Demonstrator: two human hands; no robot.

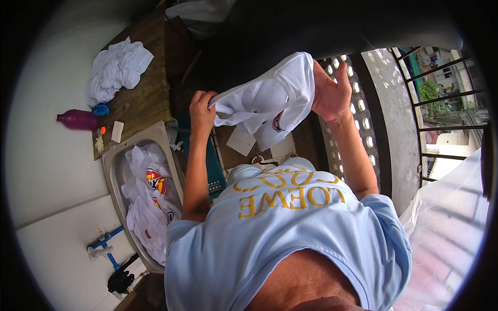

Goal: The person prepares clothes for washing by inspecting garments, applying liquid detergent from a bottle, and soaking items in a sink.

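A white garment (264, 98) with a small dark and red print hangs in front of me, stretched between my two hands. My left hand (202, 109) is closed, its fingers pinching the cloth's left edge. On the other side, my right hand (332, 93) is spread with thumb and fingers apart, and the cloth's right edge lies against it; part of its fingers are hidden behind or inside the fabric. Down to my left, a steel sink (111, 173) holds more white garments (148, 207) with red, yellow and black prints.
A wooden counter (140, 101) beyond the sink carries a bunched white cloth (119, 67), a purple bottle (78, 119), a blue cap (101, 110) and a pale bar (118, 131). Blue pipe (106, 238) runs along the wall. A window grille (441, 98) stands right.
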